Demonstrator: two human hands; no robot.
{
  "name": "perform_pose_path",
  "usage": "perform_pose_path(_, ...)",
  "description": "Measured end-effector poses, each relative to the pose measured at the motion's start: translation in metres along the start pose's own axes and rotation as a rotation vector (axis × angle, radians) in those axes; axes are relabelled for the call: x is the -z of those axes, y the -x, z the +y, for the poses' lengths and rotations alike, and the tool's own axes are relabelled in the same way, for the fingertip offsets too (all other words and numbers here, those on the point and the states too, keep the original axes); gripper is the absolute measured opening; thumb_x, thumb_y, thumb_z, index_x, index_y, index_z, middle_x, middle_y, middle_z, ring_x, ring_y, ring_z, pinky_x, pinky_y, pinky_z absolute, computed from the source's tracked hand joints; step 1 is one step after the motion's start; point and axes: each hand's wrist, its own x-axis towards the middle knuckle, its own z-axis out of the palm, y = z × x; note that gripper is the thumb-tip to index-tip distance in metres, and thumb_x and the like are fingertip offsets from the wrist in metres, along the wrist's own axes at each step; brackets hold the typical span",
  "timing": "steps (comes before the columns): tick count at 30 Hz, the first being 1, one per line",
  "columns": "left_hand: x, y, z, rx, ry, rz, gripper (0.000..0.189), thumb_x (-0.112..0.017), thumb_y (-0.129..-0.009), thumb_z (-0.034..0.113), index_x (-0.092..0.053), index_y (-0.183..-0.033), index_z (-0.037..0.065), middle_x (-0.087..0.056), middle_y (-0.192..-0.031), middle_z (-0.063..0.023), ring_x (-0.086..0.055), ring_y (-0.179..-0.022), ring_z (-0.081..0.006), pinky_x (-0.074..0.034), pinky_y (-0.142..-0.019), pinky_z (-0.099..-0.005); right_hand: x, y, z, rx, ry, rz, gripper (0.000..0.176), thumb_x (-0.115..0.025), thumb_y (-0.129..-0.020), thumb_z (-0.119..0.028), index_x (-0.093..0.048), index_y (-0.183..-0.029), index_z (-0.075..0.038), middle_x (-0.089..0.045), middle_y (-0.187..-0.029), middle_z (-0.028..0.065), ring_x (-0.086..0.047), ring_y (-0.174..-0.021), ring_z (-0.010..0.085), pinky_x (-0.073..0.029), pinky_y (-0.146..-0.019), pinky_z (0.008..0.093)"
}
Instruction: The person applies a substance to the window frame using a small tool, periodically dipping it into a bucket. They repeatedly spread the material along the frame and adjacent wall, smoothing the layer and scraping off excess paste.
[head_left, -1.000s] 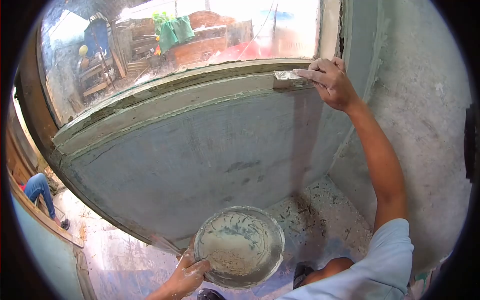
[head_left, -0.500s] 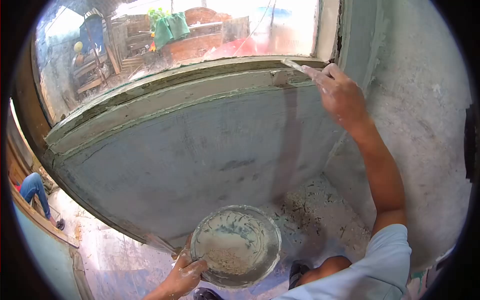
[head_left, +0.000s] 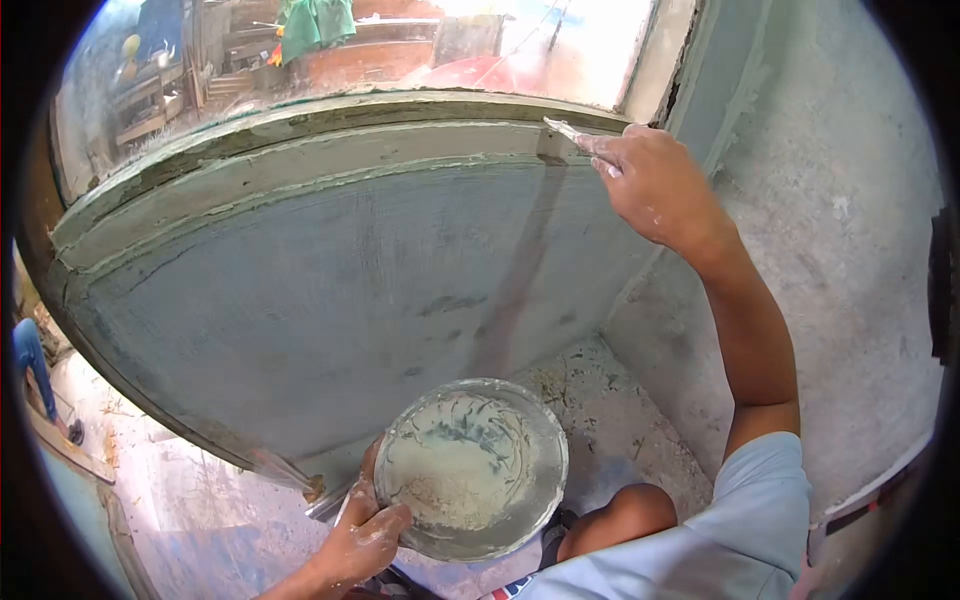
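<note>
My right hand (head_left: 655, 190), smeared with white paste, grips a thin putty knife (head_left: 568, 132) whose coated tip lies against the trim below the window. A darker patch (head_left: 551, 158) shows on the trim just under the tip. Lower down, my left hand (head_left: 372, 535) holds a round metal basin (head_left: 545, 455) by its left rim, thumb at the near side and fingers around the outside. Pale putty (head_left: 455, 495) coats the inside of the basin, smooth in places and lumpy near the front. Beside the left fingers, a tool with a clear-looking blade or bristles (head_left: 285, 470) sticks out to the left.
Above the trim is a glass window (head_left: 350, 60) with boards and a green cloth outside. A grey rough wall (head_left: 830, 270) rises on the right. Debris lies on the floor (head_left: 610, 410). At far left, a person's leg (head_left: 35, 365) shows beyond the panel's edge.
My right hand has moved slightly left, and the putty knife's tip sits lower against the trim. The view has shifted a little; the basin stays in my left hand.
</note>
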Motion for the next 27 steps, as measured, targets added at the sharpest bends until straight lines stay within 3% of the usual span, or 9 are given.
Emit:
perform_pose_path(3, 0.002, 0.0, 0.01, 0.021, 0.016, -0.039, 0.086, -0.046, -0.075, -0.007, -0.028, -0.159, 0.002, -0.053, -0.146, -0.013, -0.051, -0.134, -0.0227, -0.039, -0.113, -0.0347, -0.004, -0.009, -0.004, 0.084, 0.019, -0.004, 0.03, -0.061, -0.097, -0.014, -0.075, -0.123, -0.007, -0.071, -0.095, 0.021, -0.065, -0.093, 0.0399, -0.052, -0.085, 0.0486)
perform_pose_path(9, 0.009, -0.001, 0.019, -0.034, 0.022, -0.12, 0.086, -0.045, -0.075, -0.006, -0.028, -0.158, -0.001, -0.052, -0.147, -0.0137, -0.048, -0.137, -0.0227, -0.034, -0.116, -0.0342, -0.002, -0.018, -0.031, -0.029, 0.057, -0.111, 0.032, -0.059, -0.095, -0.012, -0.075, -0.122, -0.006, -0.07, -0.094, 0.0236, -0.066, -0.093, 0.0406, -0.052, -0.085, 0.0492)
perform_pose_path(11, 0.009, -0.001, 0.017, -0.045, 0.025, -0.127, 0.086, -0.045, -0.075, -0.006, -0.027, -0.159, -0.002, -0.051, -0.147, -0.014, -0.048, -0.137, -0.0228, -0.034, -0.116, -0.0343, -0.004, -0.02, -0.035, -0.065, 0.131, -0.127, 0.024, -0.057, -0.094, -0.01, -0.076, -0.106, -0.002, -0.072, -0.093, 0.0242, -0.071, -0.088, 0.0429, -0.058, -0.08, 0.052)
perform_pose_path(16, 0.013, -0.001, 0.015, -0.076, 0.019, -0.14, 0.086, -0.046, -0.075, -0.006, -0.026, -0.159, -0.002, -0.051, -0.148, -0.0144, -0.046, -0.139, -0.0231, -0.032, -0.117, -0.0339, -0.019, -0.025, -0.033, -0.082, 0.157, -0.14, 0.022, -0.056, -0.093, -0.01, -0.074, -0.1, 0.002, -0.071, -0.09, 0.0259, -0.07, -0.087, 0.0448, -0.057, -0.08, 0.0533)
perform_pose_path(19, 0.013, -0.001, 0.022, -0.062, -0.038, -0.152, 0.087, -0.046, -0.074, -0.006, -0.027, -0.159, -0.002, -0.051, -0.148, -0.0143, -0.046, -0.139, -0.0231, -0.032, -0.117, -0.0337, -0.03, -0.024, -0.029, -0.179, 0.196, -0.146, 0.023, -0.056, -0.095, -0.011, -0.074, -0.1, 0.003, -0.07, -0.087, 0.0259, -0.069, -0.086, 0.0449, -0.055, -0.079, 0.0537)
perform_pose_path(24, -0.006, 0.008, 0.055, 0.133, 0.014, -0.087, 0.088, -0.047, -0.073, -0.007, -0.028, -0.159, 0.0, -0.053, -0.146, -0.0136, -0.05, -0.135, -0.023, -0.035, -0.115, -0.0314, -0.065, -0.018, 0.01, -0.267, 0.169, -0.059, 0.022, -0.056, -0.095, -0.011, -0.073, -0.1, 0.002, -0.07, -0.085, 0.0274, -0.069, -0.086, 0.0465, -0.056, -0.078, 0.0544)
perform_pose_path(25, -0.008, 0.009, 0.053, 0.091, 0.023, -0.051, 0.086, -0.047, -0.074, -0.008, -0.028, -0.158, 0.0, -0.055, -0.143, -0.0159, -0.055, -0.13, -0.0266, -0.043, -0.109, -0.0344, -0.07, -0.014, 0.019, -0.31, 0.175, -0.036, 0.022, -0.057, -0.093, -0.01, -0.074, -0.102, 0.003, -0.071, -0.088, 0.0275, -0.071, -0.087, 0.046, -0.058, -0.078, 0.0533)
perform_pose_path(27, 0.001, 0.002, 0.055, 0.084, -0.009, -0.065, 0.086, -0.047, -0.074, -0.008, -0.028, -0.158, 0.0, -0.055, -0.143, -0.0159, -0.055, -0.13, -0.0266, -0.043, -0.109, -0.0345, -0.061, -0.005, 0.016, -0.37, 0.178, 0.0, 0.023, -0.059, -0.092, -0.009, -0.075, -0.104, 0.003, -0.072, -0.09, 0.0276, -0.073, -0.088, 0.0455, -0.06, -0.078, 0.0521)
